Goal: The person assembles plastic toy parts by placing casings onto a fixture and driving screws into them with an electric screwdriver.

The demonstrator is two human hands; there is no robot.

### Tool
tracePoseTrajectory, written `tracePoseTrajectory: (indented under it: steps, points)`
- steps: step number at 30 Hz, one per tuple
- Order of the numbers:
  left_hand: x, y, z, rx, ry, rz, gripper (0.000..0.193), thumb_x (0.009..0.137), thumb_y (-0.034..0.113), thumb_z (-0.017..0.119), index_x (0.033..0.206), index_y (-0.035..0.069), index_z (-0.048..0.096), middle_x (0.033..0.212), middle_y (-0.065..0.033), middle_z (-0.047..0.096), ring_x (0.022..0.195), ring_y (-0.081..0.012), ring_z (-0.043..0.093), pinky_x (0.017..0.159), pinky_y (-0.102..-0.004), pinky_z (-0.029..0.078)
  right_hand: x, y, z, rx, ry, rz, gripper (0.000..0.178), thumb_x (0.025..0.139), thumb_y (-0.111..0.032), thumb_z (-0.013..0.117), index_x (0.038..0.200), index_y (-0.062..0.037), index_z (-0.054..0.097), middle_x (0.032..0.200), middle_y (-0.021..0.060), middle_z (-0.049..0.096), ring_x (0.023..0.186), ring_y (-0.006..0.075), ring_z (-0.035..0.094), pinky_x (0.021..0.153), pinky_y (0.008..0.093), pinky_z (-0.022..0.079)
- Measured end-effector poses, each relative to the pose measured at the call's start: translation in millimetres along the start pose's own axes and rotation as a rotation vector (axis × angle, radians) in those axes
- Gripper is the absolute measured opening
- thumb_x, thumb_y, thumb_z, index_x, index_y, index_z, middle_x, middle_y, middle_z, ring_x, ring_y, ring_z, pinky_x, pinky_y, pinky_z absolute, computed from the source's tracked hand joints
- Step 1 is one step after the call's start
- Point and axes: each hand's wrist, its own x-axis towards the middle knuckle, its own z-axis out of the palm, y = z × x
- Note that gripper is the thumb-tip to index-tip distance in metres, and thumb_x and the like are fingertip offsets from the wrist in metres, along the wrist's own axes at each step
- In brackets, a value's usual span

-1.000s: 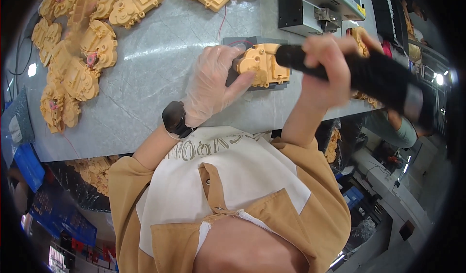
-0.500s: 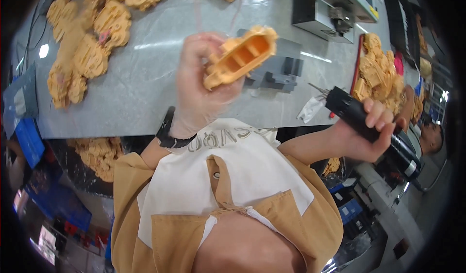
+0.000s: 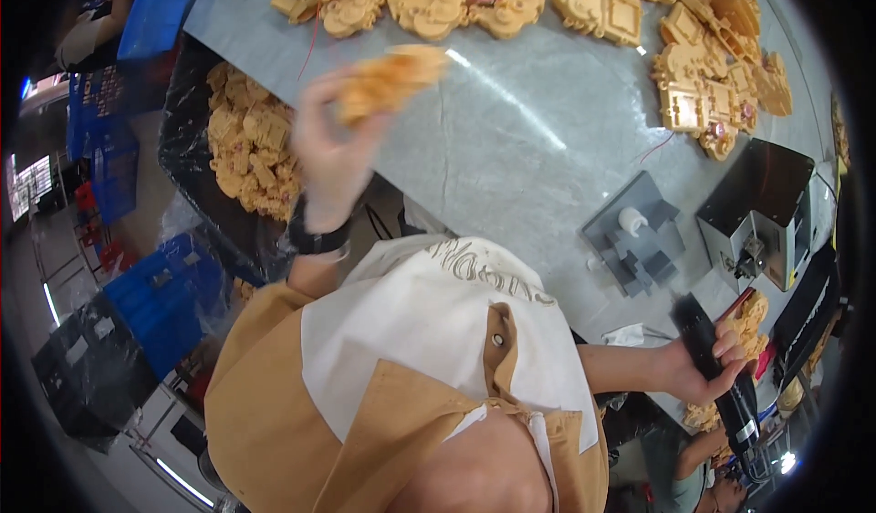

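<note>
My left hand (image 3: 330, 152), in a thin clear glove and with a black band at the wrist, is closed on a moulded orange plastic housing (image 3: 397, 77). It holds the housing up over the table's left edge; both are blurred by motion. My right hand (image 3: 703, 369) is wrapped round a black electric screwdriver (image 3: 701, 335), held low at the right beside the table. A dark grey fixture (image 3: 630, 225) with a small white cylinder (image 3: 631, 221) on it sits on the table between the screwdriver and the orange parts.
Several orange housings (image 3: 424, 0) lie along the far side of the grey table (image 3: 493, 157). More fill a black-lined bin (image 3: 182, 162) at the left. A metal-and-black machine (image 3: 762, 207) stands at the right. Part of another person (image 3: 703, 463) shows at the lower right.
My view has swung left, bringing the bin into sight. My left hand has carried the housing from near the fixture towards the bin side. The right hand keeps the screwdriver.
</note>
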Motion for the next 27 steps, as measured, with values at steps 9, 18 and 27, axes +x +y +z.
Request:
tracePoseTrajectory:
  steps: [9, 18, 27]
  points:
    - [11.5, -8.1, -75.7, -1.141, 0.492, -0.844, 0.055, 0.087, 0.031, 0.05, 0.133, 0.005, 0.031, 0.126, -0.0134, 0.045, 0.115, -0.027, 0.044, 0.098, -0.0386, 0.033, 0.6, 0.8, -9.1, -0.027, 0.133, 0.02, 0.026, 0.084, -0.01, 0.049, 0.109, -0.0053, 0.049, 0.067, -0.0002, 0.037, 0.061, 0.0113, 0.039, 0.066, 0.0298, 0.033]
    - [80.5, 1.7, 66.1, 0.912, -0.566, 0.282, 0.07, 0.066, 0.01, 0.064, 0.131, 0.013, 0.038, 0.128, -0.0148, 0.038, 0.111, -0.0361, 0.04, 0.092, -0.0455, 0.036, -5.8, -9.5, -14.4, -0.06, 0.157, 0.023, 0.029, 0.082, -0.011, 0.049, 0.111, -0.0085, 0.045, 0.067, -0.001, 0.035, 0.059, 0.0103, 0.038, 0.064, 0.0276, 0.033]
    - [67.3, 18.0, 68.5, 0.569, -0.798, 0.456, 0.071, 0.064, 0.011, 0.067, 0.13, 0.016, 0.042, 0.137, -0.0151, 0.033, 0.125, -0.0375, 0.029, 0.101, -0.0451, 0.026, -11.1, -9.2, -20.8, -0.108, 0.223, 0.043, 0.032, 0.081, -0.011, 0.049, 0.113, -0.009, 0.044, 0.067, 0.0, 0.036, 0.057, 0.0106, 0.038, 0.064, 0.0297, 0.033]
